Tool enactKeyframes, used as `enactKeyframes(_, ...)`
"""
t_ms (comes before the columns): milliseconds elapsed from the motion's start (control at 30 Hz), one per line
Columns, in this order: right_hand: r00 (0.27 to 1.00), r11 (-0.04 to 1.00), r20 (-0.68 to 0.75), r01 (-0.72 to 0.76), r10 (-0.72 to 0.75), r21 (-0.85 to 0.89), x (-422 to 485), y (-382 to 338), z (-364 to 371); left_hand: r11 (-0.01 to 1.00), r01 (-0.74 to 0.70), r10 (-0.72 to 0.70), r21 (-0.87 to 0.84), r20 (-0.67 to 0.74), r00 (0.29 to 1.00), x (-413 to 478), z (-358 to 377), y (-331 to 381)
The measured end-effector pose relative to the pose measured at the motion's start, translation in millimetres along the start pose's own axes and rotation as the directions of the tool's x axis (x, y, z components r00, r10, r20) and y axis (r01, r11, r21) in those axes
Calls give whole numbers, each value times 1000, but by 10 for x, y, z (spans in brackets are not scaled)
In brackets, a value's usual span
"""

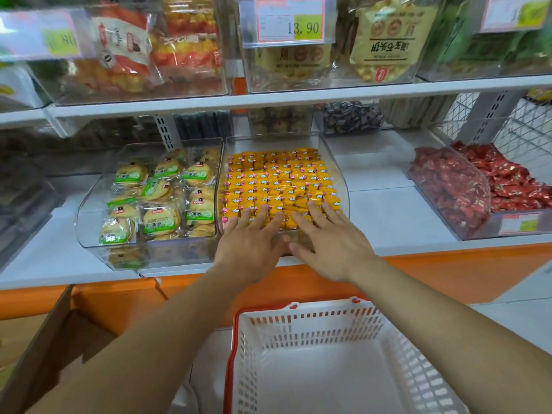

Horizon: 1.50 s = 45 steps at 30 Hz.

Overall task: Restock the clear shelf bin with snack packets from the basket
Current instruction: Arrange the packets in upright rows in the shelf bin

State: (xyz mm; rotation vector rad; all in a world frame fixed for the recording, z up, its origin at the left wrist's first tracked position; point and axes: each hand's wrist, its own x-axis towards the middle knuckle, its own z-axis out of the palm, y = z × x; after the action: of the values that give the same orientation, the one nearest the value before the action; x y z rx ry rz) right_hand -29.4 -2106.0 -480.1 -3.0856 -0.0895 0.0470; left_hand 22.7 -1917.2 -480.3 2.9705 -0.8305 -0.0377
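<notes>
Pressing flat on the front rows of the yellow snack packets [277, 177], your left hand [252, 234] and right hand [325, 243] lay side by side, palms down, fingers straight and spread, gripping nothing; the two thumbs nearly met over the front lip of the bin. Item: clear shelf bin [334, 171], directly beneath and ahead of both hands, packed with the yellow packets in close rows from your fingertips to its rear wall. Item: basket [313, 327], white with a red rim, below your wrists and between your forearms, its white floor in view. Item: second clear bin [89, 204], just beside the first on the outer side of your left hand, holding round biscuits [161, 218] in green-labelled wrappers. Item: bin of red-wrapped sweets [448, 189], well apart beyond your right hand, on the same white shelf [385, 216]. Item: price label [289, 20] reading 13.90, on the tier above your fingers, fixed to a bin of tan pouches [388, 40]. Item: brown cardboard box [44, 339], low beside your left forearm, flap raised.
</notes>
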Motion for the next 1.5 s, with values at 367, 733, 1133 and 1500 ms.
enactKeyframes(367, 979, 973, -182, -50, 92, 224, 371, -48, -161, 984, 51, -85, -171, -197, 977, 252, -122, -7)
enactKeyframes(733, 989, 986, 39, -147, 144, 84, 1001, 12, -57, 996, 81, -84, 33, 93, 992, 899, -46, -164)
enactKeyframes(1133, 980, 976, 17, -198, 197, 92, 1547, 148, -72, 984, 176, -174, -15, 82, 981, 1421, -81, -354)
enactKeyframes(1500, 970, 966, 11, -243, 243, 91, 1998, 245, -171, 972, 234, -232, -31, 34, 972, 1857, -120, -457)
